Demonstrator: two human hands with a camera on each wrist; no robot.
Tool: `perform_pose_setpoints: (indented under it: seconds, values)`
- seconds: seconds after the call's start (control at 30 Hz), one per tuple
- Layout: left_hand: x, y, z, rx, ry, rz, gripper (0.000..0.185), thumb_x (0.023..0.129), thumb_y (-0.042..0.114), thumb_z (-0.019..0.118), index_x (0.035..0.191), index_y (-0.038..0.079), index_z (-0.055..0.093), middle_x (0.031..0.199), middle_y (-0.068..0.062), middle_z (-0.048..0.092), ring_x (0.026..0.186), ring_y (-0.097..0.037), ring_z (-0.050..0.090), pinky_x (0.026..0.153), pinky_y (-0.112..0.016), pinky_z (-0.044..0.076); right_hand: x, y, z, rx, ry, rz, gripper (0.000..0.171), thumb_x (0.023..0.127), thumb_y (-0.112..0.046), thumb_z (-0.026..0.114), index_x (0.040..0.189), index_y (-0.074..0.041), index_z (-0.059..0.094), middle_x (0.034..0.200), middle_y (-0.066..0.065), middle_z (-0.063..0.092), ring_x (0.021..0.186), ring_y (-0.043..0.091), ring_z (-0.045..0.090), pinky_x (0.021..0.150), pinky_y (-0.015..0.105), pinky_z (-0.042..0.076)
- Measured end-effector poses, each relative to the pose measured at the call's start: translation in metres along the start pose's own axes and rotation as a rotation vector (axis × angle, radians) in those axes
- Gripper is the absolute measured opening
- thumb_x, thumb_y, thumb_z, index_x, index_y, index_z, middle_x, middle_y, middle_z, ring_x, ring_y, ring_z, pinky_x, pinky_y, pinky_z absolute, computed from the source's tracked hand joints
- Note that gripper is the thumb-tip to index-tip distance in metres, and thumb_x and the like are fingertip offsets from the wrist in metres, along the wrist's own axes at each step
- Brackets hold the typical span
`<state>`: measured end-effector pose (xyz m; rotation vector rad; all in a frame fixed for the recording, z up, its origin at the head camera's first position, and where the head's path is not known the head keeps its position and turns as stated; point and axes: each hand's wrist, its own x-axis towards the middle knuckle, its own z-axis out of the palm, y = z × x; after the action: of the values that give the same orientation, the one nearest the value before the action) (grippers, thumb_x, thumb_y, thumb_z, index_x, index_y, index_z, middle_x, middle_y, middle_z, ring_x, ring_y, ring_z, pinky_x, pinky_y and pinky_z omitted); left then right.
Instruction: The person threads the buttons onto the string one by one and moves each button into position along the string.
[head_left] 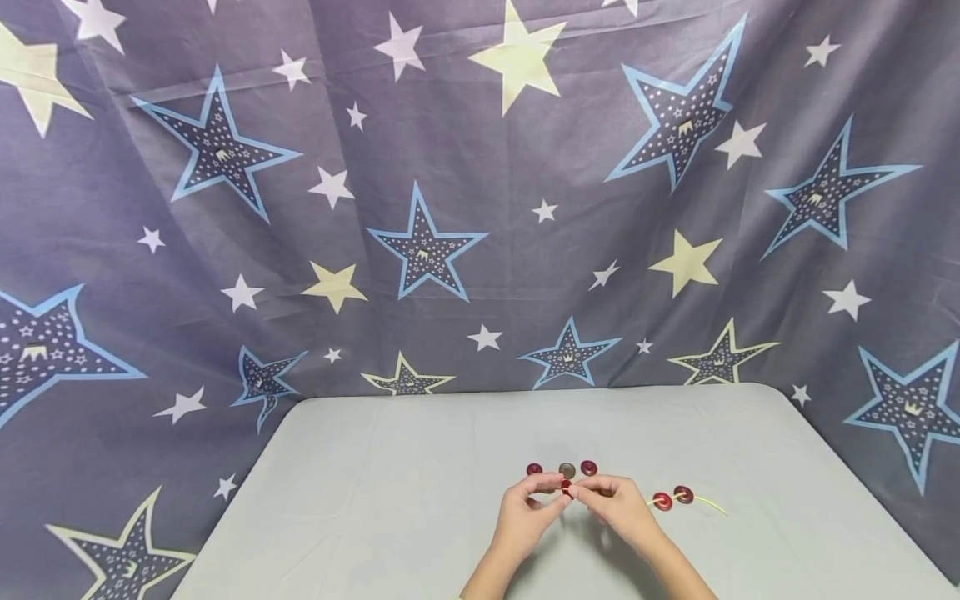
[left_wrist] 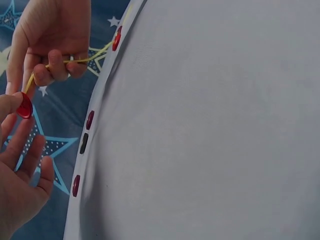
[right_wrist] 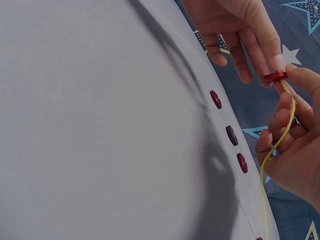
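Note:
A red button [head_left: 567,487] is held up over the table between both hands. My left hand [head_left: 527,510] pinches it by the edge between thumb and forefinger, the other fingers spread loosely in the left wrist view. A yellow string [right_wrist: 290,117] runs from the button's middle through my right hand [head_left: 621,508], whose fingers hold it close behind the button. The right thumb tip is right at the button's rim. Farther along, the string passes through two more red buttons, one left [head_left: 662,501] and one right [head_left: 683,494], which lie on the table with the string's tail beyond them.
Beyond the hands, a dark red button [head_left: 534,469], a grey-brown button [head_left: 567,471] and another dark red button [head_left: 588,467] lie in a row on the pale table [head_left: 375,500]. A star-patterned curtain [head_left: 465,167] hangs behind the table and along its sides.

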<state>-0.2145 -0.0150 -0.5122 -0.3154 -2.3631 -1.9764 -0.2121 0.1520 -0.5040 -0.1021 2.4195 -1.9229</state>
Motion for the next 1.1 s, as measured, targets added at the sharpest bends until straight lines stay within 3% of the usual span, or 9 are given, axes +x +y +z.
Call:
perform_pose_setpoints:
  seconds: [0.2, 0.43, 0.67, 0.9, 1.1]
  values:
    - [-0.005, 0.014, -0.001, -0.008, 0.035, -0.013, 0.013, 0.077, 0.010, 0.073, 0.089, 0.005, 0.071, 0.097, -0.010, 0.071, 0.087, -0.005, 0.059, 0.072, -0.021, 0.044, -0.001, 0.000, 0.000, 0.018, 0.012, 0.031, 0.028, 0.085, -0.020, 0.067, 0.097, 0.005, 0.068, 0.057, -0.006, 0.049, 0.047, 0.004, 0.041, 0.048, 0.020, 0.037]
    - [0.002, -0.009, 0.003, 0.007, 0.046, 0.031, 0.011, 0.077, 0.021, 0.075, 0.084, 0.014, 0.072, 0.092, -0.001, 0.072, 0.084, -0.001, 0.058, 0.072, -0.020, 0.042, -0.007, -0.009, 0.000, 0.036, -0.009, 0.026, 0.026, 0.086, -0.016, 0.065, 0.096, 0.007, 0.067, 0.058, -0.005, 0.049, 0.048, 0.004, 0.041, 0.048, 0.020, 0.037]
    - [0.004, -0.011, 0.004, 0.039, 0.041, 0.028, 0.009, 0.079, 0.023, 0.072, 0.084, 0.015, 0.071, 0.092, 0.002, 0.072, 0.086, 0.001, 0.057, 0.075, -0.021, 0.041, -0.001, 0.004, 0.001, 0.018, -0.002, 0.022, 0.027, 0.085, -0.020, 0.066, 0.097, 0.005, 0.068, 0.057, -0.007, 0.049, 0.047, 0.004, 0.041, 0.048, 0.020, 0.036]
    - [0.005, -0.012, 0.005, 0.024, 0.060, 0.012, 0.009, 0.078, 0.021, 0.073, 0.084, 0.014, 0.070, 0.087, 0.001, 0.070, 0.080, 0.001, 0.056, 0.067, -0.017, 0.041, -0.005, 0.005, 0.001, -0.002, -0.048, -0.060, 0.027, 0.082, -0.015, 0.070, 0.102, 0.003, 0.067, 0.065, -0.009, 0.055, 0.052, 0.002, 0.043, 0.049, 0.018, 0.039]
    - [0.006, -0.012, 0.004, 0.024, 0.072, -0.002, 0.008, 0.078, 0.019, 0.072, 0.084, 0.014, 0.070, 0.086, 0.001, 0.069, 0.077, 0.000, 0.055, 0.062, -0.015, 0.040, -0.004, 0.006, 0.003, -0.096, -0.030, -0.141, 0.026, 0.077, -0.017, 0.075, 0.098, -0.003, 0.068, 0.069, -0.005, 0.055, 0.061, 0.002, 0.044, 0.056, 0.019, 0.041]
